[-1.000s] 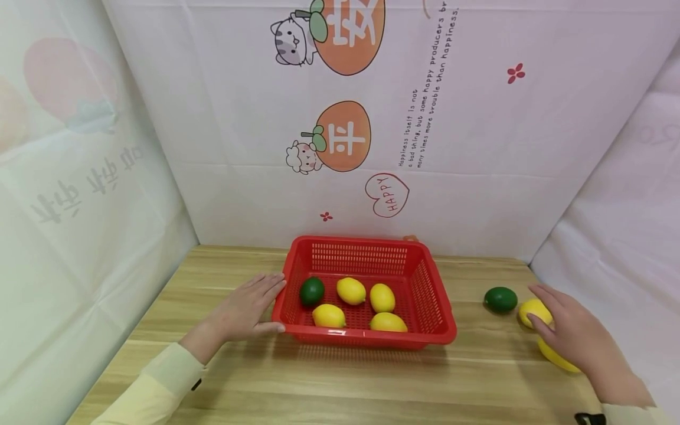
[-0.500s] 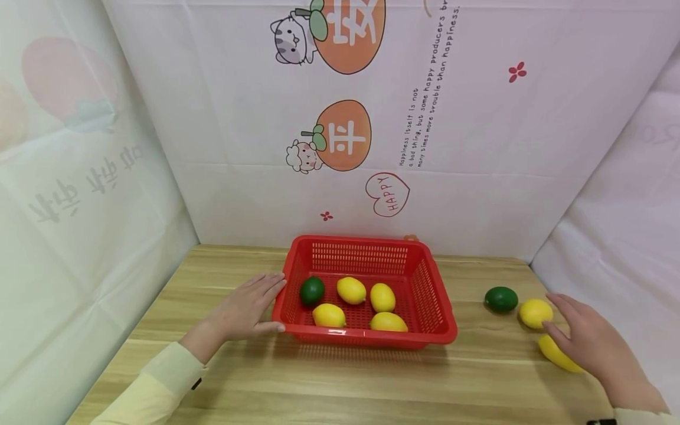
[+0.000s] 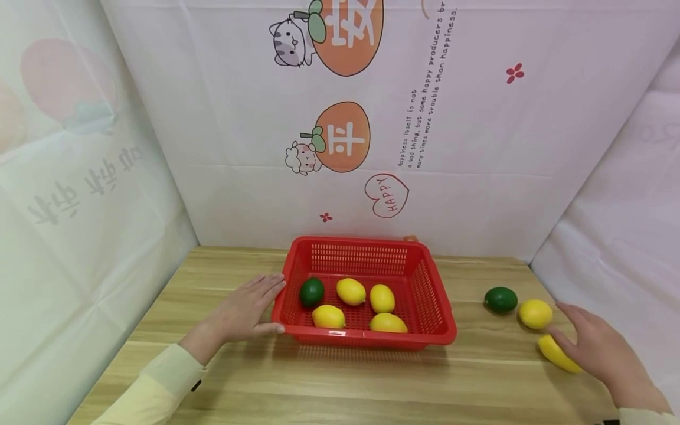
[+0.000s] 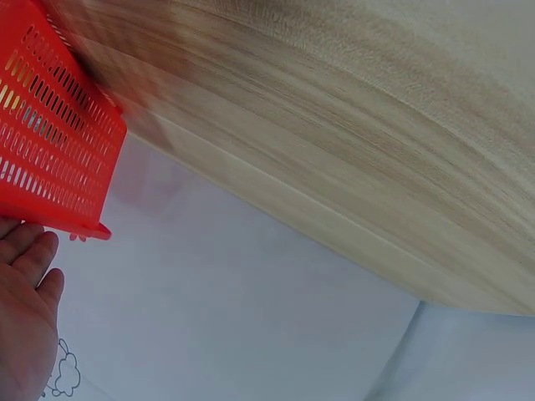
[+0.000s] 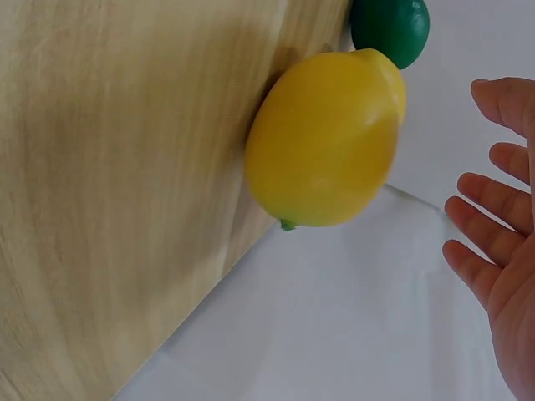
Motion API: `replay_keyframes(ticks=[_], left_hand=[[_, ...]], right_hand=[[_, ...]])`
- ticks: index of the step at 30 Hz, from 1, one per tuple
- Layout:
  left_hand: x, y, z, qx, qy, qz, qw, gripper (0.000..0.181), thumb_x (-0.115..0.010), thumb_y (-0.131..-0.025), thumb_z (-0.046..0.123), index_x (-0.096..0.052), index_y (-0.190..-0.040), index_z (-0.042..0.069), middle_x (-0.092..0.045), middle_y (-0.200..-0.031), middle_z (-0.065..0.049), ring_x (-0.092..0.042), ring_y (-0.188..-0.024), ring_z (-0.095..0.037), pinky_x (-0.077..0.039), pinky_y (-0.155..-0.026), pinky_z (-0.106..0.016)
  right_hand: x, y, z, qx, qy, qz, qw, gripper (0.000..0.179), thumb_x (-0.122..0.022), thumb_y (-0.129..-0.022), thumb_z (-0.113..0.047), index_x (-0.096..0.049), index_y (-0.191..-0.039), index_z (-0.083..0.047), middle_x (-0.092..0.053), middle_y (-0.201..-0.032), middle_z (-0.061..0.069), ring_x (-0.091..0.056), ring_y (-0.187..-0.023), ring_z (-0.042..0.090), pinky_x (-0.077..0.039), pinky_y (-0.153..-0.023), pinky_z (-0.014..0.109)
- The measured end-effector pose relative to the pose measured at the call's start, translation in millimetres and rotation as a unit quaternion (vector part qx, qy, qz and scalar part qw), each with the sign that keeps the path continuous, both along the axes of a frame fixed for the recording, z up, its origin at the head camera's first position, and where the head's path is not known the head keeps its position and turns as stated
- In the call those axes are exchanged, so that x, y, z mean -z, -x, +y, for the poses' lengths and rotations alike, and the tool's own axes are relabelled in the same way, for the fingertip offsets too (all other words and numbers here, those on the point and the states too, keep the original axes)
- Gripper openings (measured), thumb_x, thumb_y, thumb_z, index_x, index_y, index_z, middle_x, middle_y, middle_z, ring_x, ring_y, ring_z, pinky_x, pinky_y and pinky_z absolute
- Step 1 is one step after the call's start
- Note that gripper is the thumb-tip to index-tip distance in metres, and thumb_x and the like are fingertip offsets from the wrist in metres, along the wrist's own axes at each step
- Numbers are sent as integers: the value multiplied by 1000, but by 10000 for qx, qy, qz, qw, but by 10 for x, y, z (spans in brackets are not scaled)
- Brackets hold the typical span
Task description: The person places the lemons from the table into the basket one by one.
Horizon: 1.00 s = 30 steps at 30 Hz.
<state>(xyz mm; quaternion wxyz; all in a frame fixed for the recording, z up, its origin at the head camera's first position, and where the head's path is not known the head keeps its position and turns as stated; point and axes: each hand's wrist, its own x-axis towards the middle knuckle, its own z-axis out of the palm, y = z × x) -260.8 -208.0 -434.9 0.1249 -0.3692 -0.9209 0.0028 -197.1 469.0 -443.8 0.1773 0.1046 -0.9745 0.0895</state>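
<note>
While the right hand [image 3: 600,345] hovers with parted fingers, its grip empty, it hides part of the nearest lemon [image 3: 555,354] from the head view. That lemon lies on the worktop [image 3: 345,392], its long axis slanting from far left to near right; in the right wrist view its green tip points down and left. Just beyond lie a second lemon [image 3: 535,313] and a green lime [image 3: 501,300]. The left hand [image 3: 247,310], fingers straight, touches the rim of the red basket [image 3: 377,338], which holds four yellow fruits [image 3: 351,291] and one dark green fruit [image 3: 311,292]. Behind hangs printed cloth [image 3: 467,206].
</note>
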Motion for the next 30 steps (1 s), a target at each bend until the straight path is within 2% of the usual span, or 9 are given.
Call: replay_keyframes(ticks=[5,9,16,30], left_hand=[[18,12,0,-41,27,-35,10000,93,-43,-87,73,-42,-146,1,-39,-151,-14,-33,-140,-29,-24,-115,-43],[26,14,-3,-7,-18,14,10000,93,-44,-87,73,-42,-145,1,-39,-150,-14,-34,-139,-30,-24,-115,-43],[17,2,-6,36,-6,83,10000,94,-41,-87,74,-43,-144,0,-40,-150,-15,-34,-139,-31,-25,-114,-44],[-12,-12,2,-45,-15,-99,9999,95,-41,-86,75,-41,-146,1,-38,-151,-14,-33,-139,-30,-24,-114,-44]], right_hand=[[43,0,54,197,15,-426,9989,65,-66,-93,-35,-46,-130,14,-48,-123,40,-45,-107,58,-36,-86,68],[83,6,103,229,33,-668,9975,69,-68,-91,-35,-45,-130,17,-48,-123,41,-45,-107,59,-37,-85,67],[166,1,146,270,53,-751,9968,71,-69,-90,-36,-46,-127,19,-47,-122,43,-44,-106,61,-37,-85,68],[243,36,169,314,30,-1105,9934,71,-69,-89,-40,-49,-122,20,-49,-117,45,-46,-104,63,-39,-83,69]])
